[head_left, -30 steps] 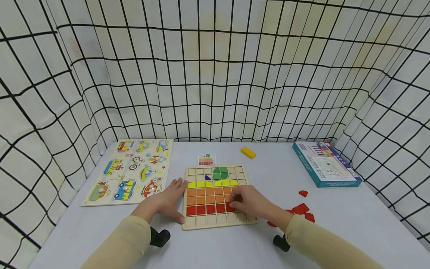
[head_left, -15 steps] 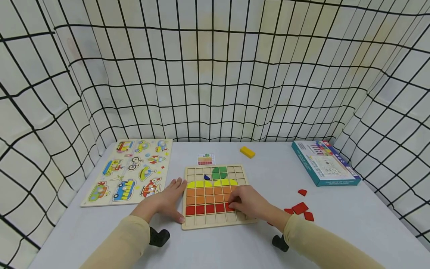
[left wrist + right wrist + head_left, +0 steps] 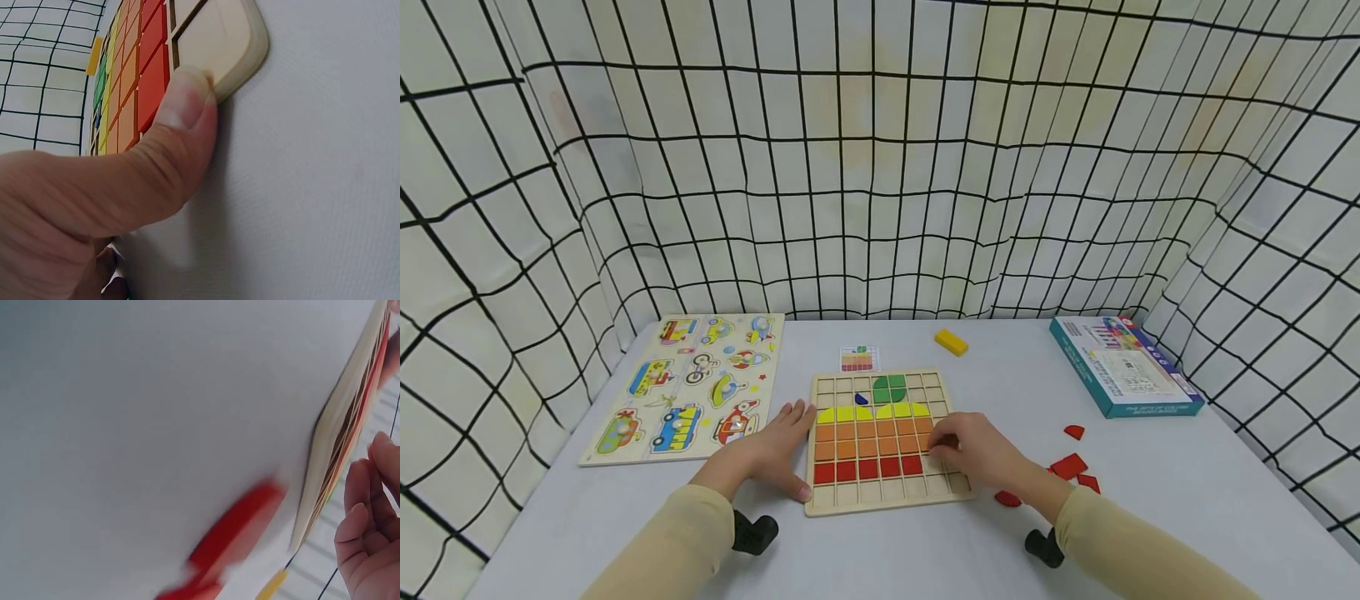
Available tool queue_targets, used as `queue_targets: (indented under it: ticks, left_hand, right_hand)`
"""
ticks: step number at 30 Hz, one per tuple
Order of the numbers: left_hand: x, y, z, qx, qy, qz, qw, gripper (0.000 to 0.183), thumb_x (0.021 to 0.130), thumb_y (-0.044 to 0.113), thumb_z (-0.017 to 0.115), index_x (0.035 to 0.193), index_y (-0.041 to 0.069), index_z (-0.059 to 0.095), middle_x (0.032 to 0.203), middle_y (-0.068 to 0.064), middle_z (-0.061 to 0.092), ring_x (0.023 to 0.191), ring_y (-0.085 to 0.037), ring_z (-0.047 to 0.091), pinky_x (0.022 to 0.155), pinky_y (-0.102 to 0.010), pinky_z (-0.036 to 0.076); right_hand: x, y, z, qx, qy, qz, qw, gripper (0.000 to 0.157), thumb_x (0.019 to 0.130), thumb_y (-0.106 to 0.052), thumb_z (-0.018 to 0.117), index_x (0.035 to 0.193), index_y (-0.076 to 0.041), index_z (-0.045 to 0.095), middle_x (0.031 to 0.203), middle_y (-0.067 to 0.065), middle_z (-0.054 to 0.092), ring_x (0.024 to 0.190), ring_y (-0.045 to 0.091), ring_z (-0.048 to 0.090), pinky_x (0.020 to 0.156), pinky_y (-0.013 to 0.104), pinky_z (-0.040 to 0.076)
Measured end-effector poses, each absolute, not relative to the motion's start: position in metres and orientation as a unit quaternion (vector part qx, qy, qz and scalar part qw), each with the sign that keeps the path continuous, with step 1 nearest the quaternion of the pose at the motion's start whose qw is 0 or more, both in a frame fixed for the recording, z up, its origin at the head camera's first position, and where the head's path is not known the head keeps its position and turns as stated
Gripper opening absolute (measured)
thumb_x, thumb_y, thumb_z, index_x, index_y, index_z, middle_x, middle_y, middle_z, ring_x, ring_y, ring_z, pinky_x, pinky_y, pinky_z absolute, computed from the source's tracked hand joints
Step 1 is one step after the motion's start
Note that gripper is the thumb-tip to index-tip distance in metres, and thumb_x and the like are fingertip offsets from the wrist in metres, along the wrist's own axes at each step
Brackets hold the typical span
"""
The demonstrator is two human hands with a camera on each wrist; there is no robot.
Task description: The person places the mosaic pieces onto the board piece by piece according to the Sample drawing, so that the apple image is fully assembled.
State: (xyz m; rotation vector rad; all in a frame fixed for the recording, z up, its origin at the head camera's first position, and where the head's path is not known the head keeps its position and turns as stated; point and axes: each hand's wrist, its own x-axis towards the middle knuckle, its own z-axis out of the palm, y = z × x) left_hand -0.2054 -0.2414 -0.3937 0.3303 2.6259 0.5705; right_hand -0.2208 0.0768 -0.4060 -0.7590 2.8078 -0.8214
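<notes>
A wooden grid board lies on the table in the head view. It carries a row of red square tiles, with orange tiles, yellow pieces, green pieces and one small blue piece above. My left hand rests at the board's left side, its thumb pressing the near corner and the other fingers extended. Over the board's right side hovers my right hand, fingers loosely bent. Nothing shows between its fingertips in the right wrist view.
Several loose red pieces lie right of the board. A pattern card and a yellow block are behind it. At left is a vehicle puzzle board; a teal box stands at right. Black netting surrounds the table.
My right hand has let go of the last red tile in the row and moved slightly right, uncovering it. My left hand has stayed at the board's corner.
</notes>
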Motion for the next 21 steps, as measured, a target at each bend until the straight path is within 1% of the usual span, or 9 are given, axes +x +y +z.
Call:
queue_targets:
  ticks: [5,10,15,18,21]
  left_hand:
    - [-0.206,-0.242,-0.395,0.125,0.946,0.205,0.217,0.122,0.071,0.033,0.093,0.161,-0.002,0.019,0.170,-0.028,0.009,0.158,-0.048,0.003,0.127,-0.064,0.015]
    - [-0.207,-0.242,-0.394,0.134,0.946,0.204,0.214,0.122,0.070,0.033,0.093,0.161,-0.003,0.020,0.169,-0.029,0.010,0.157,-0.049,0.004,0.126,-0.064,0.016]
    - [-0.207,-0.242,-0.394,0.135,0.946,0.203,0.213,0.123,0.070,0.034,0.093,0.161,-0.003,0.020,0.169,-0.029,0.011,0.157,-0.049,0.004,0.126,-0.064,0.016]
    - [-0.207,-0.242,-0.395,0.135,0.947,0.201,0.213,0.123,0.070,0.034,0.093,0.161,-0.003,0.020,0.169,-0.029,0.011,0.157,-0.049,0.004,0.126,-0.064,0.016]
    - [-0.207,-0.242,-0.395,0.134,0.947,0.202,0.213,0.123,0.070,0.033,0.093,0.161,-0.003,0.019,0.169,-0.029,0.011,0.157,-0.049,0.004,0.126,-0.064,0.016]
  right_hand:
    - [-0.221,0.112,-0.402,-0.228,0.931,-0.276,0.069,0.005,0.092,-0.010,0.075,0.095,-0.013,0.076,0.088,-0.006,0.067,0.084,0.012,0.058,0.073,0.019,0.054]
    - [-0.219,0.152,-0.397,-0.221,0.936,-0.262,0.083,0.008,0.094,-0.011,0.073,0.100,-0.017,0.075,0.093,-0.008,0.069,0.086,0.010,0.058,0.075,0.018,0.055]
    - [-0.213,0.186,-0.395,-0.248,0.921,-0.275,0.122,0.010,0.092,-0.013,0.076,0.101,-0.018,0.077,0.098,-0.007,0.071,0.085,0.007,0.058,0.071,0.018,0.055]
    - [-0.211,0.199,-0.395,-0.263,0.910,-0.280,0.154,0.010,0.090,-0.017,0.078,0.099,-0.022,0.078,0.100,-0.009,0.071,0.091,0.008,0.059,0.076,0.019,0.055]
    - [-0.212,0.205,-0.399,-0.271,0.908,-0.270,0.169,0.013,0.088,-0.023,0.081,0.100,-0.027,0.079,0.100,-0.011,0.069,0.098,0.011,0.060,0.081,0.019,0.054]
